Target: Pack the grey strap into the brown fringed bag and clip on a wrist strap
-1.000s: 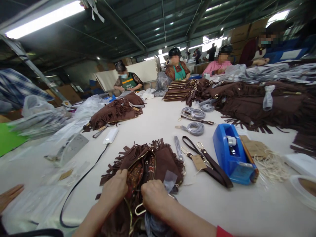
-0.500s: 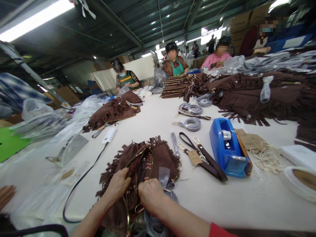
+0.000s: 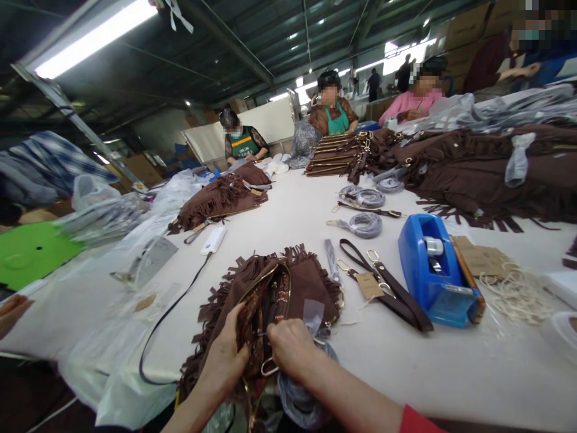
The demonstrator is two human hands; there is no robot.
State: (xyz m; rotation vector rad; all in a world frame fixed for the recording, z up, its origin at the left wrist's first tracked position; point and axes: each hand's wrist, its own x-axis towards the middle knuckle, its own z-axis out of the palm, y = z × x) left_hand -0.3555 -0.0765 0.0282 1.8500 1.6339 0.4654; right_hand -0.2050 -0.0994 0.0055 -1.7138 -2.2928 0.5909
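Observation:
A brown fringed handbag (image 3: 311, 273) lies at the table's near edge, its gold-zippered mouth spread open on a patterned lining. My left hand (image 3: 229, 352) grips the left rim of the mouth, thumb outside and fingertips hidden inside. Closed in a fist, my right hand (image 3: 293, 347) is at the right side of the opening, near the inner zipper; the exact part it pinches is hidden. Below that fist sit a gold clasp (image 3: 269, 367) and a plastic-wrapped coiled strap (image 3: 300, 403). A brown wrist strap (image 3: 399, 294) with a cardboard tag (image 3: 369, 285) lies right of the bag.
A blue tape dispenser (image 3: 417, 252) stands to the right, beside white strings (image 3: 514, 294). Wrapped coiled straps (image 3: 365, 224) and piles of brown bags (image 3: 478, 168) lie farther back. A white power bank (image 3: 213, 239) trails a black cable. Co-workers sit across; another person's hand (image 3: 13, 310) shows at left.
The view has swung left, so things appear shifted right. My left hand has turned, with its thumb now apart from the fingers at the rim. My right fist stays at the opening.

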